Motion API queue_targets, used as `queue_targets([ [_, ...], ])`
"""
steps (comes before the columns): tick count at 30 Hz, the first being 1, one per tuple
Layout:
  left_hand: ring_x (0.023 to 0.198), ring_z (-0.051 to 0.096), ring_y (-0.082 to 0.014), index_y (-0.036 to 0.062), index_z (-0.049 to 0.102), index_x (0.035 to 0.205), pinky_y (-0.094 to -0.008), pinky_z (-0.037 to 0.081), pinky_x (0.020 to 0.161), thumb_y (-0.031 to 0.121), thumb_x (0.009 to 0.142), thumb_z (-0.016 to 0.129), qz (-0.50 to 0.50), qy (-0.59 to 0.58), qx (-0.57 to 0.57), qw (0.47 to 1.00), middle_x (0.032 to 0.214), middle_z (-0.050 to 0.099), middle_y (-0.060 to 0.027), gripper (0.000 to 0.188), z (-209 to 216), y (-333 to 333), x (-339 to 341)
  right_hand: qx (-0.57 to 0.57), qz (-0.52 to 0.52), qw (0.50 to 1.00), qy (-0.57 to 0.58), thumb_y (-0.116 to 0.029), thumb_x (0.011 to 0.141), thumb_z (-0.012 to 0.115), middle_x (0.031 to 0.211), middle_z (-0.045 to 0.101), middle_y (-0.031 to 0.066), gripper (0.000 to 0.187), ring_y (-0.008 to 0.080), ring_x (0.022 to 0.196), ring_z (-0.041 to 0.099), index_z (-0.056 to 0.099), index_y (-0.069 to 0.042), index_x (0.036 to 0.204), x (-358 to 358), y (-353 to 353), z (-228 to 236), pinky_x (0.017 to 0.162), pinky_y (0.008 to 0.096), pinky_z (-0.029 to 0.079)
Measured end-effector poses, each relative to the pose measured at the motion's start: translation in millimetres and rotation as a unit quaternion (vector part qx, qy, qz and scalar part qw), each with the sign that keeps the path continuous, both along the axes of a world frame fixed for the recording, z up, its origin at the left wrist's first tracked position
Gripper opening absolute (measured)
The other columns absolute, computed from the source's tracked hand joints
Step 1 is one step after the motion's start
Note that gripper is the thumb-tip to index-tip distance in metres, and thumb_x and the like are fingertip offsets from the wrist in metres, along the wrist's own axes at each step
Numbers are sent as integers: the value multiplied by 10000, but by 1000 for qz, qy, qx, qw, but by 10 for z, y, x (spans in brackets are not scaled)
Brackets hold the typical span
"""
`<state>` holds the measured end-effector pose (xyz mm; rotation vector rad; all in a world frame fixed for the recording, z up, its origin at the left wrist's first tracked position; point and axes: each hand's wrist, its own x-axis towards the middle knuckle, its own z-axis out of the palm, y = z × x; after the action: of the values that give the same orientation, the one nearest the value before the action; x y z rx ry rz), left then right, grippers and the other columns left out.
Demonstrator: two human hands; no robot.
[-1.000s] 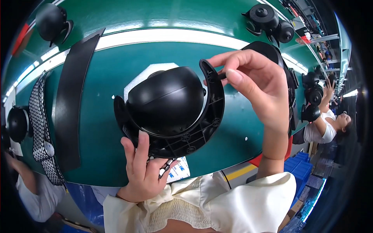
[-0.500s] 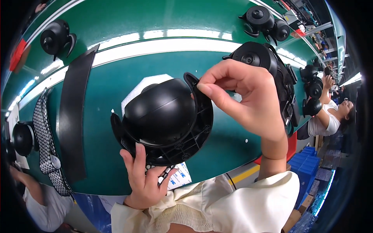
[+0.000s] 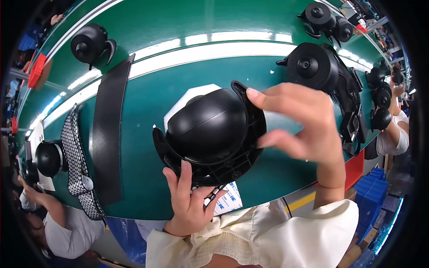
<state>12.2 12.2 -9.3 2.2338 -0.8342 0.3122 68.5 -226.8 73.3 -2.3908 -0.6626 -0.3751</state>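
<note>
A glossy black domed shell (image 3: 208,125) sits before me, with a white pad (image 3: 181,105) showing behind it. Around its near and right sides curves a black plastic frame (image 3: 243,161), ribbed inside, with a prong at each end. My left hand (image 3: 192,203) grips the frame's near edge; part of a black-and-white spotted strap (image 3: 210,198) shows by its fingers. On the right, my right hand (image 3: 304,118) is open, its index fingertip at the prong and its thumb held apart. The thumb is smeared by motion. Beneath the left hand's fingers, the frame is hidden.
At the left lie a long black strip (image 3: 107,138) and another spotted strap (image 3: 76,156). Round black units (image 3: 313,67) with straps stand at the right, others (image 3: 91,44) farther back. A printed white sheet (image 3: 229,201) lies at the near table edge. Other people sit on both sides.
My right thumb has come away from the prong and dropped lower, opening the pinch. The whole view has shifted, so things appear farther right. My left hand keeps its hold.
</note>
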Motion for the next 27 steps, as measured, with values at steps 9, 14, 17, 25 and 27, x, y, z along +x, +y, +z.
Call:
queue_targets([
  [9, 1267, 23, -456, 57, 504, 699, -461, 108, 1003, 64, 674, 645, -2, 25, 11, 1000, 1353, 187, -257, 143, 12, 32, -37, 407, 49, 849, 335, -61, 815, 519, 776, 613, 119, 262, 135, 664, 597, 523, 67, 1043, 183, 74, -160, 612, 226, 488],
  [14, 1252, 75, -469, 20, 587, 792, -483, 90, 1013, 117, 702, 653, -8, 54, -32, 998, 1311, 234, -302, 148, 24, 18, -25, 462, 39, 837, 289, -37, 805, 540, 703, 600, 98, 149, 133, 642, 593, 535, 49, 926, 140, 100, -270, 607, 236, 484],
  [17, 1248, 163, -421, 46, 616, 780, -460, 163, 1002, 99, 648, 685, 16, 32, -87, 996, 1285, 297, -271, 159, 128, 55, -43, 316, 5, 933, 171, -59, 816, 536, 708, 608, 100, 209, 154, 644, 593, 549, 47, 996, 165, 142, -213, 628, 238, 470],
  [25, 657, 614, -245, -48, 512, 830, -274, 472, 571, 11, 702, 652, -40, 199, -198, 959, 753, 616, -166, 200, 368, 0, -164, -52, 123, 991, 1, -288, 638, 645, 772, 558, 72, 375, 223, 676, 527, 563, -1, 866, -583, 422, 68, 576, 304, 345],
  [27, 697, 608, -227, -47, 487, 875, -276, 474, 591, 3, 715, 638, -59, 219, -281, 933, 789, 606, -169, 226, 362, -37, -204, -33, 152, 986, 64, -222, 622, 671, 710, 524, 50, 295, 220, 629, 497, 544, -39, 815, -588, 477, 60, 568, 299, 328],
])
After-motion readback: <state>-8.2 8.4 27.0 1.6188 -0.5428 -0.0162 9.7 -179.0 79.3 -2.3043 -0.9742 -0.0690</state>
